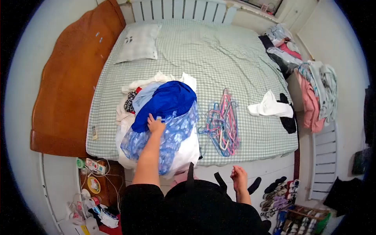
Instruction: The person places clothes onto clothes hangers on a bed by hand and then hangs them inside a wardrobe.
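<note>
My left hand (156,124) rests on the lower edge of a royal-blue garment (172,98), its fingers apart against the fabric. The garment lies crumpled on top of a clothes pile, and I cannot make out its exact kind. Beneath it spreads a blue patterned cloth (162,150) with pale flower-like shapes. A light-blue piece (143,97) and white clothing (188,150) show around it. My right hand (239,178) hangs in the air beyond the bed's near edge, fingers loosely curled and nothing visible in them.
Blue and pink hangers (225,125) lie tangled on the checked bed sheet (219,51). To the right are a white garment (270,105) and a black one (288,117). A pillow (139,43) sits at the upper left. Folded clothes (313,94) hang beyond the right side.
</note>
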{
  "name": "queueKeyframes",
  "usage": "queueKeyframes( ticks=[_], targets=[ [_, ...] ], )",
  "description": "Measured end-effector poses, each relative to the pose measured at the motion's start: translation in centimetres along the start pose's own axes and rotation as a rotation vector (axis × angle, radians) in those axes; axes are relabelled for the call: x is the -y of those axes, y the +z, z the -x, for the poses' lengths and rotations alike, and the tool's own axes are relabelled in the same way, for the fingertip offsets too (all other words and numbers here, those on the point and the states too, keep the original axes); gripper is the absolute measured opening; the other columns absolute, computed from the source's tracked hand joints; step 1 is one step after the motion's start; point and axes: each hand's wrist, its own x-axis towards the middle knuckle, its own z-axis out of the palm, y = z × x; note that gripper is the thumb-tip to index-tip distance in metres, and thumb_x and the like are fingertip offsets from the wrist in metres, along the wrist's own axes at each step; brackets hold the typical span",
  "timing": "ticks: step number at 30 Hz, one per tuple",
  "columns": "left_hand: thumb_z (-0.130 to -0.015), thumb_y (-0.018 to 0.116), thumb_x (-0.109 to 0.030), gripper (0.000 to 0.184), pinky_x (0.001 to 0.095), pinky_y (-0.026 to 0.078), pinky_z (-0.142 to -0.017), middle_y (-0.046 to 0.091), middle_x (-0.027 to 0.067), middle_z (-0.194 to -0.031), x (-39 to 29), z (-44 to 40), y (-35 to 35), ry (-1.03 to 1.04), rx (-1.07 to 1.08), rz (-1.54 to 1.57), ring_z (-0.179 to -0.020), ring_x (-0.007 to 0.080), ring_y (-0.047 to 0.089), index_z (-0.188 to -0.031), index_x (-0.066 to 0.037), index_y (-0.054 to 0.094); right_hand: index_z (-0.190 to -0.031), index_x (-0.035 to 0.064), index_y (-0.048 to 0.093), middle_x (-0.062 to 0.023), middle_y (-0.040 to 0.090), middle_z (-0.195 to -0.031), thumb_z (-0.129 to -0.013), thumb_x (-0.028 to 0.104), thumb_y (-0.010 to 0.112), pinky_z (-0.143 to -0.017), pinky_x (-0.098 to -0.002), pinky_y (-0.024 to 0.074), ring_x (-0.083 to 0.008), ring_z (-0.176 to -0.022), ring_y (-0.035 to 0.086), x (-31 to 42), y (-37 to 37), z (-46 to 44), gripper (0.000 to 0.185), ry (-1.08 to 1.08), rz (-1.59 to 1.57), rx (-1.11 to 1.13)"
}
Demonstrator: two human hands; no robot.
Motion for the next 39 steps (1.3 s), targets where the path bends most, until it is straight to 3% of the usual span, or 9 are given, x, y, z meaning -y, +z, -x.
queueKeyframes(
  ticks=[5, 8, 11, 20, 24, 27, 29, 34, 39],
  targets=[
    [-0.081, 0.052, -0.037, 0.036, 0.0577, 0.012, -0.102, 0.023, 0.0080, -0.144, -1.4, -11.4, -1.3, -0.006, -0.041, -0.183, -0.135, 0.0286, 0.008, -0.106, -0.014, 0.063, -0.094, 0.0031, 0.058, -0.0035, 0.057, -0.073, -0.085, 0.018, 0.056, -0.057, -0.0230, 0.0423, -0.0109, -0.060, 0.051, 3.6, 8.1, -5.2, 0.017, -0.035, 0.177, 0.120],
    [-0.086, 0.046, -0.033, 0.033, 0.0421, 0.042, -0.083, 0.063, 0.0105, -0.095, -4.8, -11.2, -1.9, 0.205, -0.144, 0.407, -0.086, 0.0311, 0.059, -0.095, -0.008, 0.066, -0.095, 0.0039, 0.058, -0.0034, 0.058, -0.074, -0.085, 0.020, 0.056, -0.059, -0.0234, 0.0426, -0.0114, -0.062, 0.052, 3.3, 7.9, -7.1, 0.019, 0.070, 0.254, 0.130],
    [-0.087, 0.048, -0.020, 0.024, 0.0286, 0.045, -0.074, 0.064, 0.0080, -0.087, -10.5, -3.3, -7.4, 0.565, 0.239, 1.069, -0.081, 0.0175, 0.060, -0.089, -0.006, 0.068, -0.095, 0.0020, 0.058, -0.0033, 0.057, -0.076, -0.087, 0.020, 0.054, -0.058, -0.0235, 0.0403, -0.0099, -0.063, 0.049, 3.2, 10.0, -9.3, 0.020, 0.141, 0.255, 0.122],
    [-0.090, 0.048, -0.030, 0.033, 0.0286, 0.038, -0.083, 0.062, 0.0050, -0.094, -15.0, 15.8, -8.1, 0.833, 1.360, 1.041, -0.092, 0.0140, 0.052, -0.098, -0.003, 0.065, -0.110, 0.0054, 0.056, -0.0116, 0.063, -0.098, -0.084, 0.041, 0.052, -0.082, -0.0368, 0.0484, -0.0243, -0.089, 0.060, 5.8, 21.1, -17.3, 0.045, 0.519, -0.062, 0.475],
    [-0.090, 0.045, -0.040, 0.046, 0.0390, 0.035, -0.095, 0.046, 0.0086, -0.126, -12.9, 15.2, -3.4, 0.119, 1.296, 1.285, -0.114, 0.0220, 0.044, -0.123, -0.009, 0.050, -0.109, 0.0050, 0.056, -0.0122, 0.063, -0.098, -0.084, 0.039, 0.051, -0.080, -0.0371, 0.0493, -0.0250, -0.088, 0.061, 14.5, 29.0, -14.1, 0.043, 0.470, 0.010, 0.672],
    [-0.089, 0.046, -0.042, 0.052, 0.0427, 0.039, -0.092, 0.037, 0.0103, -0.134, -13.0, 15.7, -8.0, 0.152, 0.898, 1.379, -0.118, 0.0276, 0.042, -0.132, -0.014, 0.037, -0.107, 0.0025, 0.056, -0.0127, 0.063, -0.095, -0.082, 0.031, 0.053, -0.076, -0.0358, 0.0509, -0.0253, -0.084, 0.062, 22.4, 35.1, -13.0, 0.038, 0.249, -0.100, 0.870],
    [-0.088, 0.049, -0.038, 0.053, 0.0445, 0.038, -0.092, 0.034, 0.0098, -0.136, -13.8, 10.2, -5.4, -0.172, 0.883, 1.595, -0.119, 0.0286, 0.042, -0.134, -0.017, 0.033, -0.108, 0.0010, 0.054, -0.0144, 0.061, -0.099, -0.079, 0.031, 0.057, -0.079, -0.0394, 0.0488, -0.0257, -0.085, 0.060, 29.0, 36.3, -8.8, 0.042, -0.160, -0.155, 1.029],
    [-0.092, 0.035, -0.024, 0.035, 0.0384, 0.044, -0.088, 0.053, 0.0067, -0.119, -15.6, 3.1, -21.3, 0.696, 0.243, 2.068, -0.106, 0.0210, 0.052, -0.121, -0.007, 0.045, -0.113, 0.0017, 0.051, -0.0139, 0.060, -0.103, -0.074, 0.025, 0.061, -0.085, -0.0388, 0.0453, -0.0260, -0.090, 0.058, 35.0, 33.0, -1.4, 0.047, -0.573, -0.455, 1.207],
    [-0.093, 0.035, -0.031, 0.042, 0.0409, 0.037, -0.097, 0.048, 0.0077, -0.127, -13.4, -0.5, -17.9, 0.516, 0.022, 2.166, -0.115, 0.0253, 0.045, -0.127, -0.008, 0.041, -0.115, 0.0014, 0.050, -0.0131, 0.059, -0.105, -0.069, 0.013, 0.064, -0.087, -0.0362, 0.0434, -0.0235, -0.093, 0.057, 27.8, 31.2, -4.4, 0.049, -0.830, 0.267, 0.894]
  ],
)
